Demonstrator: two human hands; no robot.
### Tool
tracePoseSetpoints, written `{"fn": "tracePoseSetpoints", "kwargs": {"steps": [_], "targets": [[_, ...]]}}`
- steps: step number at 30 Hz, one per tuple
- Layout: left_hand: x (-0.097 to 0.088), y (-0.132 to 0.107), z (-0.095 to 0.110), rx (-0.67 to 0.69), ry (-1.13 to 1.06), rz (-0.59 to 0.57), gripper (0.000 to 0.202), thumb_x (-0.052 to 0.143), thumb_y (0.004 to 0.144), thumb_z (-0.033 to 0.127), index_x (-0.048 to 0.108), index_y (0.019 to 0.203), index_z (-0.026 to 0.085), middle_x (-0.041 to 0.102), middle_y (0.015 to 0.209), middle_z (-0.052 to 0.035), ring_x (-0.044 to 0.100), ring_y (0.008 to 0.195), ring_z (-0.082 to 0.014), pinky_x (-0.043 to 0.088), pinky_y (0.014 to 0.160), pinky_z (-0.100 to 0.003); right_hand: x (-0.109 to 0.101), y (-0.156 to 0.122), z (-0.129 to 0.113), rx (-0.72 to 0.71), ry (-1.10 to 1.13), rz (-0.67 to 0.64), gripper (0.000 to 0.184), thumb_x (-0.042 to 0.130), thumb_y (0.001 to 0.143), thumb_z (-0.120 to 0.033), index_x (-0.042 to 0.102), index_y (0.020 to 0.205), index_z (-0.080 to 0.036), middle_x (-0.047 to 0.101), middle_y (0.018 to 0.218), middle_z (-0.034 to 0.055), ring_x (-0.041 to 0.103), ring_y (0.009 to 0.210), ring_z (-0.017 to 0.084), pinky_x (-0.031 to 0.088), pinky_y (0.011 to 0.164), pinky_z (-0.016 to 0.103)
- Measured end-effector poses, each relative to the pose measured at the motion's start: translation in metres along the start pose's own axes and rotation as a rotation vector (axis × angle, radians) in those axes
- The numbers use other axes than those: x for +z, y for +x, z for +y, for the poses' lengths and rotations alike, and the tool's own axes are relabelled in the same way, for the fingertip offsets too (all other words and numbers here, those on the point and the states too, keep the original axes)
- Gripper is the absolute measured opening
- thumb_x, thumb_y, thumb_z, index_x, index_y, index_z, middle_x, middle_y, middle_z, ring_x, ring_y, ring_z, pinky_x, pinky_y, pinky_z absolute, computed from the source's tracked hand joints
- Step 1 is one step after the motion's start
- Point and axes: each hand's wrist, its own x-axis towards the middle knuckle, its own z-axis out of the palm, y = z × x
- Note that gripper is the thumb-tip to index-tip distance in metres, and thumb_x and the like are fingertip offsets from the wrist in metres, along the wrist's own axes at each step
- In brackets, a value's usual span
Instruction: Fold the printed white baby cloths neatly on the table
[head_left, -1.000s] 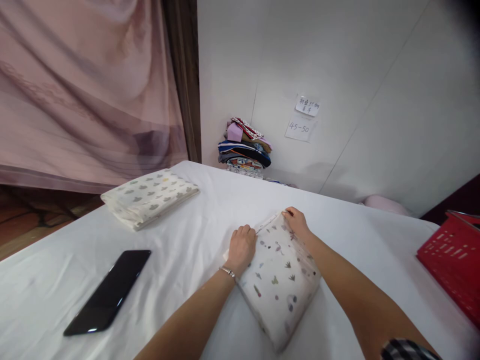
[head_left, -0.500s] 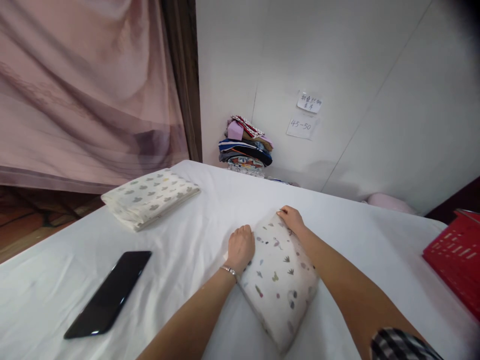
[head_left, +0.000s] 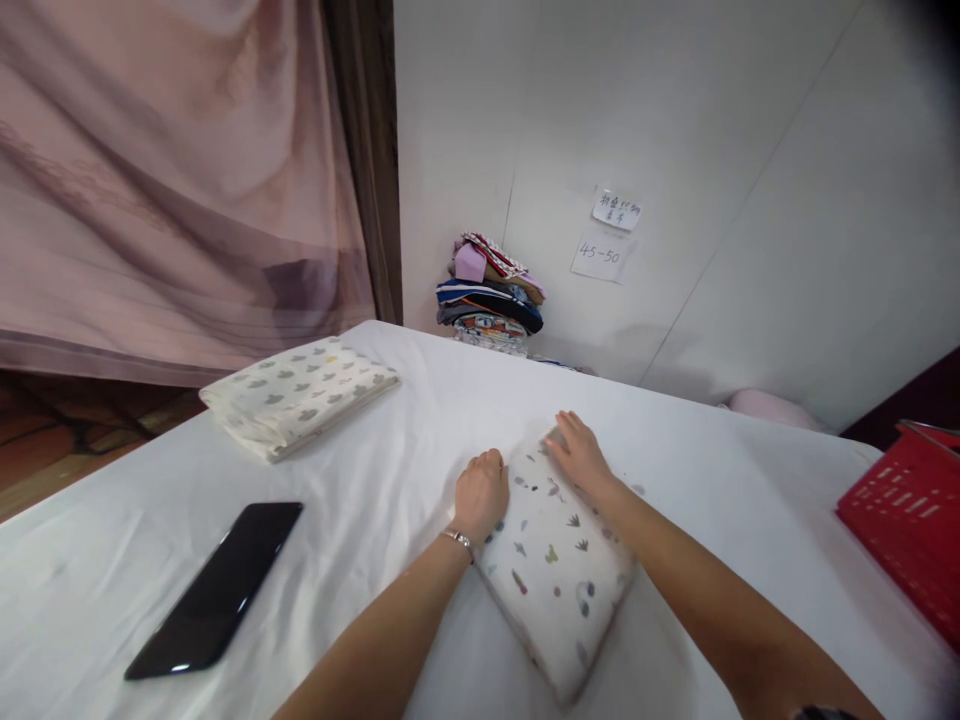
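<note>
A folded white cloth [head_left: 555,560] printed with small plants and shapes lies on the table in front of me, one corner pointing toward me. At its left edge, my left hand [head_left: 481,497] is closed, fingers curled down against the fabric; the fingertips are hidden. My right hand [head_left: 581,455] rests on the far corner of the cloth with its fingers stretched and the thumb apart.
A second folded cloth [head_left: 300,392] with grey cloud-like prints lies at the far left of the white table [head_left: 420,400]. Nearer is a black phone [head_left: 217,590]. A red basket [head_left: 907,510] stands at the right edge. Stacked fabrics [head_left: 491,295] are beyond the table by the wall.
My right hand has loosened its pinch on the far corner, and its fingers now spread over the cloth there. My left hand has stayed at the left edge.
</note>
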Motion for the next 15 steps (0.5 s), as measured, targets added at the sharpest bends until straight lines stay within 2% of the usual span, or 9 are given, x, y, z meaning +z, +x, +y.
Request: {"fn": "tracePoseSetpoints", "kwargs": {"steps": [4, 6, 9, 11, 13, 15], "targets": [[0.002, 0.001, -0.001, 0.003, 0.018, 0.019, 0.012, 0.039, 0.088, 0.020, 0.050, 0.091, 0.019, 0.060, 0.082, -0.0054, 0.057, 0.085, -0.0186, 0.040, 0.069, -0.028, 0.009, -0.010, -0.006, 0.022, -0.064, -0.274, 0.063, 0.025, 0.088, -0.054, 0.030, 0.139, -0.016, 0.021, 0.148, 0.0083, 0.009, 0.137, 0.022, 0.010, 0.108, 0.040], [0.002, 0.002, -0.002, 0.003, 0.027, 0.025, 0.014, 0.037, 0.088, 0.019, 0.051, 0.092, 0.018, 0.060, 0.082, -0.0060, 0.057, 0.084, -0.0189, 0.040, 0.068, -0.029, 0.012, -0.010, -0.006, 0.039, -0.088, -0.342, 0.065, 0.019, 0.089, -0.055, 0.028, 0.140, -0.016, 0.018, 0.149, 0.0069, 0.006, 0.138, 0.021, 0.005, 0.109, 0.039], [-0.003, 0.000, 0.002, 0.027, 0.057, 0.039, 0.017, 0.037, 0.087, 0.015, 0.052, 0.092, 0.017, 0.061, 0.088, -0.0075, 0.056, 0.087, -0.0197, 0.041, 0.072, -0.031, 0.015, -0.010, -0.006, 0.032, -0.106, -0.338, 0.065, 0.016, 0.089, -0.055, 0.025, 0.141, -0.016, 0.015, 0.150, 0.0058, 0.003, 0.138, 0.019, 0.003, 0.109, 0.038], [-0.006, -0.005, 0.008, 0.113, 0.080, 0.071, 0.020, 0.038, 0.086, 0.015, 0.053, 0.098, 0.017, 0.060, 0.100, -0.0092, 0.054, 0.097, -0.0207, 0.040, 0.081, -0.034, 0.016, -0.010, -0.005, 0.032, -0.107, -0.326, 0.065, 0.016, 0.089, -0.055, 0.025, 0.141, -0.016, 0.015, 0.150, 0.0056, 0.003, 0.138, 0.019, 0.004, 0.109, 0.037], [-0.007, -0.012, 0.014, 0.253, 0.095, 0.097, 0.027, 0.040, 0.087, 0.022, 0.051, 0.111, 0.017, 0.054, 0.120, -0.0100, 0.044, 0.115, -0.0226, 0.034, 0.095, -0.038, 0.017, -0.010, -0.005, 0.029, -0.106, -0.312, 0.065, 0.017, 0.089, -0.055, 0.025, 0.141, -0.016, 0.016, 0.150, 0.0058, 0.004, 0.138, 0.018, 0.004, 0.109, 0.038], [-0.003, -0.018, 0.017, 0.341, 0.109, 0.060, 0.041, 0.040, 0.088, 0.035, 0.044, 0.125, 0.017, 0.043, 0.136, -0.0094, 0.030, 0.128, -0.0245, 0.022, 0.105, -0.043, 0.017, -0.008, -0.005, 0.027, -0.102, -0.312, 0.065, 0.018, 0.089, -0.055, 0.025, 0.141, -0.015, 0.016, 0.150, 0.0062, 0.004, 0.138, 0.019, 0.005, 0.109, 0.039]]}}
